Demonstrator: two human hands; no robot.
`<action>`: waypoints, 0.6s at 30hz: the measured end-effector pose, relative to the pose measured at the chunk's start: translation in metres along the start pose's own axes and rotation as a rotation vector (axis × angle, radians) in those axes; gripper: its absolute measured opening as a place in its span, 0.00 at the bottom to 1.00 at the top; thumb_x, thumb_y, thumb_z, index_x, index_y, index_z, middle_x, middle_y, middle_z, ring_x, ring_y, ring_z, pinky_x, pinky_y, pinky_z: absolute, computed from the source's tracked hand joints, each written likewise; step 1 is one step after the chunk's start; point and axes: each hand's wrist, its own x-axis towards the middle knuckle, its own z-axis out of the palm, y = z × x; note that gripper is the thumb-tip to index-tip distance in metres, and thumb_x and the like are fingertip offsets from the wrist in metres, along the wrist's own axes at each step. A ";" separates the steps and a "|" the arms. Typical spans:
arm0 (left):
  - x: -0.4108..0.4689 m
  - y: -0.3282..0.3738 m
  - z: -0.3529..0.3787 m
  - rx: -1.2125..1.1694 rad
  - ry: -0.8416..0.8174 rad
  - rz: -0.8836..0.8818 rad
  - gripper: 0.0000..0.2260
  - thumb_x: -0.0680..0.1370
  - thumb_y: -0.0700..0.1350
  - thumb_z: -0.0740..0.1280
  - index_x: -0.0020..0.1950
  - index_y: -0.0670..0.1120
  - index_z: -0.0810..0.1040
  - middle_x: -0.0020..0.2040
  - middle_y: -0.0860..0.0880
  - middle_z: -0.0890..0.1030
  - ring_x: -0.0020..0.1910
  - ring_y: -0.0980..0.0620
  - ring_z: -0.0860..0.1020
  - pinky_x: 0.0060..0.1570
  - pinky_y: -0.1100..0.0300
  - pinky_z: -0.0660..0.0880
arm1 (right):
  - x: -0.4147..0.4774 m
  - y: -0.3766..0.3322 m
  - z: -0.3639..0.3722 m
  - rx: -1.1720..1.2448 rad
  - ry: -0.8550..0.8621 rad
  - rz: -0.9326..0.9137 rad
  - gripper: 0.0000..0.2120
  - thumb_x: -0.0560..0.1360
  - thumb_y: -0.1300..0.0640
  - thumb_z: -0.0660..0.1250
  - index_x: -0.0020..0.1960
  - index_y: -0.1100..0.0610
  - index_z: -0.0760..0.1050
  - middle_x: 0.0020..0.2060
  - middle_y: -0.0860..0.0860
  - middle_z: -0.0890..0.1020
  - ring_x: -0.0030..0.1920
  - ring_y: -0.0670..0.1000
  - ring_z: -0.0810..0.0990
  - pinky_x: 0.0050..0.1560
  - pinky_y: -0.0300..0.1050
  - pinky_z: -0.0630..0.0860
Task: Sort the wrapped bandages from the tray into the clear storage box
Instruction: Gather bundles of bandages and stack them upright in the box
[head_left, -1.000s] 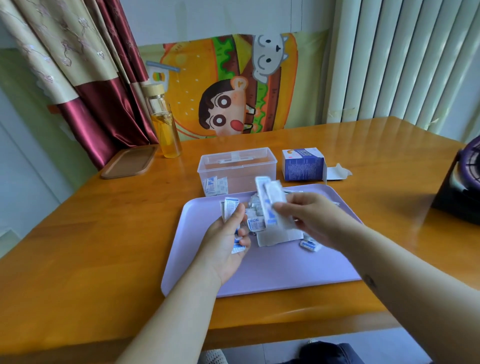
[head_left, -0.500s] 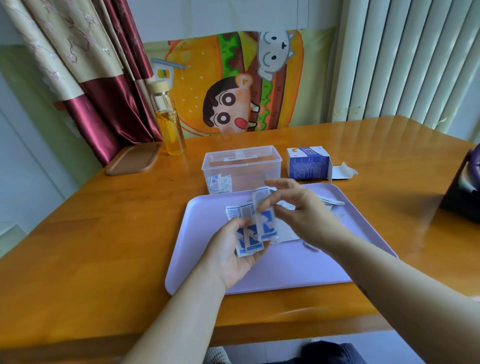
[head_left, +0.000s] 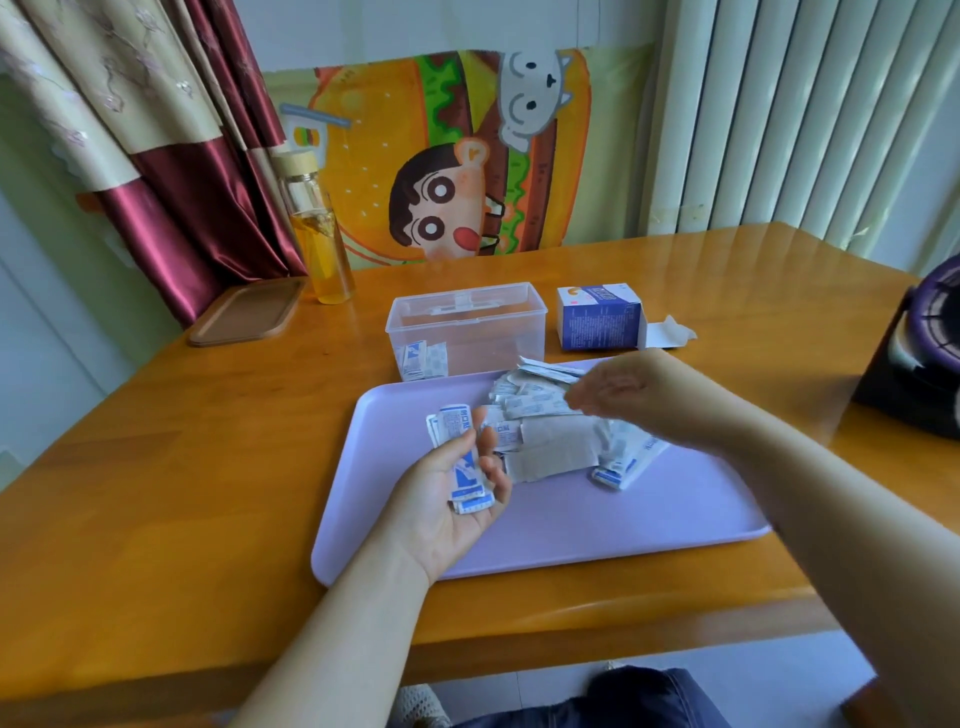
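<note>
Wrapped bandages (head_left: 545, 431) in blue-and-white paper sleeves lie heaped at the middle of a flat lilac plastic tray (head_left: 571, 530), overlapping at all angles. A person's left hand (head_left: 441, 509), palm up over the tray's near-left part, holds a small stack of the packets (head_left: 464, 467), its fingers (head_left: 496, 478) curled round them. The right hand (head_left: 639, 395) hovers over the far side of the heap; motion blur hides whether its fingers are apart or pinching a packet.

Just beyond the tray's far edge stands the clear rectangular plastic storage box (head_left: 467, 325), with a few packets (head_left: 422, 361) upright in its left corner. Also beyond the tray, towards its far-right corner, sits an opened blue-and-white cardboard carton (head_left: 597, 317). Well off past the tray's far-left corner is a glass bottle (head_left: 319, 249) of amber liquid. All rest on an orange-brown wooden surface (head_left: 182, 467).

The packets look light, thin and floppy, with smooth wrappers likely to slide across one another, so a loose stack may fan out. Pinching across the flat faces near the middle, with the edges squared first, should keep them together on the way to the box.
</note>
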 end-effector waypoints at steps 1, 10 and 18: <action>0.001 -0.002 0.000 -0.004 0.010 0.013 0.11 0.79 0.40 0.60 0.58 0.44 0.78 0.37 0.47 0.79 0.30 0.57 0.72 0.27 0.66 0.73 | -0.003 0.006 -0.009 -0.187 -0.091 0.028 0.09 0.75 0.62 0.67 0.47 0.50 0.82 0.39 0.38 0.81 0.38 0.29 0.78 0.42 0.22 0.72; 0.007 -0.008 -0.004 0.006 0.090 0.152 0.08 0.80 0.39 0.59 0.55 0.45 0.77 0.35 0.49 0.74 0.26 0.59 0.68 0.22 0.69 0.66 | -0.005 0.044 -0.009 -0.565 -0.304 0.111 0.15 0.71 0.64 0.69 0.54 0.49 0.81 0.45 0.43 0.82 0.38 0.33 0.73 0.39 0.25 0.66; 0.007 -0.009 -0.003 0.080 0.137 0.192 0.08 0.80 0.40 0.60 0.54 0.45 0.78 0.37 0.49 0.75 0.27 0.58 0.68 0.23 0.69 0.66 | -0.002 0.032 -0.006 -0.779 -0.418 0.085 0.21 0.74 0.58 0.67 0.66 0.46 0.72 0.58 0.48 0.76 0.55 0.47 0.74 0.49 0.35 0.67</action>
